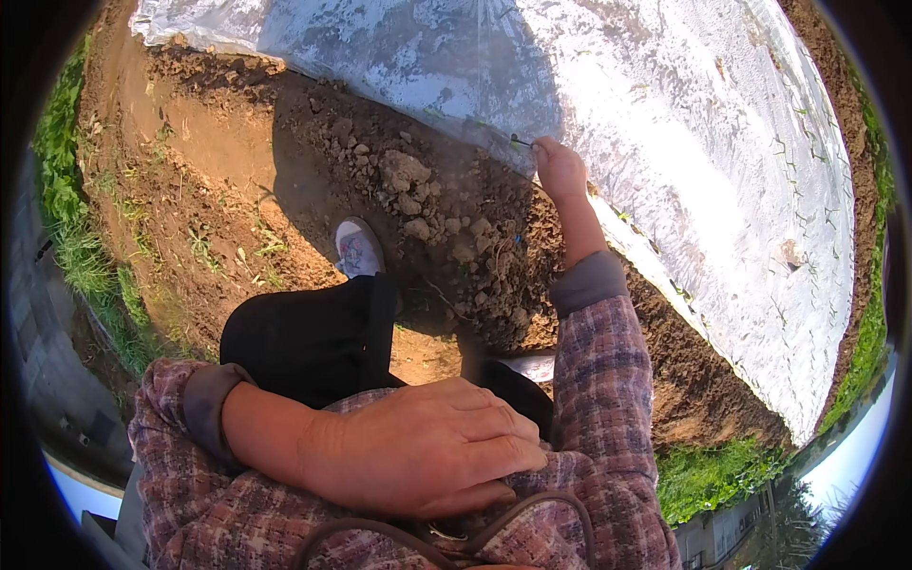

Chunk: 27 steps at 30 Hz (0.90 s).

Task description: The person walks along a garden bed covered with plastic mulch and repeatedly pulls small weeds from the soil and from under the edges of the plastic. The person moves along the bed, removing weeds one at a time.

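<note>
My right hand point(561, 168) is stretched out to the near edge of a sheet of clear plastic film point(442, 78) spread over a soil bed. Between its thumb and fingers is a thin dark tool point(524, 142), whose tip meets the film beside a small green seedling point(514, 138). Too little of the tool shows to name it exactly. My left hand point(427, 449) lies across the front of my checked jacket point(605, 385), back upward and fingers bent. Its palm is hidden, so whatever it may hold cannot be seen.
Clods of dry soil point(406, 174) lie along the film's edge. My left shoe point(358, 248) stands on a dirt path point(214, 128); the other shoe point(531, 367) is partly covered. Rows of seedlings point(812, 142) poke through the film at right. Green plants point(64, 178) border the plot.
</note>
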{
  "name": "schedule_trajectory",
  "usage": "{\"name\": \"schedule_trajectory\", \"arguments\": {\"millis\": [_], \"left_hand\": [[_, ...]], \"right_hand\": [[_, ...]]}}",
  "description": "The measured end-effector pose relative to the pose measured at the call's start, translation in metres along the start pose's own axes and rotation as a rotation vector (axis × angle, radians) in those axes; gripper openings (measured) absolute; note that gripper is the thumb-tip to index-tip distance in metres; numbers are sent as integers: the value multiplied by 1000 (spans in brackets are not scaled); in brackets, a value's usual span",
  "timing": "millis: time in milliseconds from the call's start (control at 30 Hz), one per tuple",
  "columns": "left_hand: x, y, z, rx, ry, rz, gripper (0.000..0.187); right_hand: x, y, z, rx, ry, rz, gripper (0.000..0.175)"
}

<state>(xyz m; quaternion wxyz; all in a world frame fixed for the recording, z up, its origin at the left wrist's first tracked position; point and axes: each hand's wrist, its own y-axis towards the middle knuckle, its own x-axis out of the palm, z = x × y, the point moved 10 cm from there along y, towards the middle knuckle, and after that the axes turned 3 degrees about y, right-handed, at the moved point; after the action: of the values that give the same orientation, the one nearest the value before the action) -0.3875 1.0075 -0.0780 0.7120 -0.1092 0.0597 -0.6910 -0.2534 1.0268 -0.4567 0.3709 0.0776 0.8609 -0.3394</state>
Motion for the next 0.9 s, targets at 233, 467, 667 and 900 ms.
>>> {"name": "schedule_trajectory", "arguments": {"millis": [233, 467, 667, 900], "left_hand": [[-1, -2, 0, -3, -8, 14, 32], [-2, -3, 0, 15, 14, 40, 32], [-5, -4, 1, 36, 37, 76, 29], [-10, -6, 1, 43, 23, 111, 27]], "right_hand": [[-8, 2, 6, -48, 81, -36, 23], [-17, 10, -33, -6, 47, -44, 24], [6, 30, -54, 16, -78, -17, 27], [17, 24, -84, -39, -141, -24, 28]]}}
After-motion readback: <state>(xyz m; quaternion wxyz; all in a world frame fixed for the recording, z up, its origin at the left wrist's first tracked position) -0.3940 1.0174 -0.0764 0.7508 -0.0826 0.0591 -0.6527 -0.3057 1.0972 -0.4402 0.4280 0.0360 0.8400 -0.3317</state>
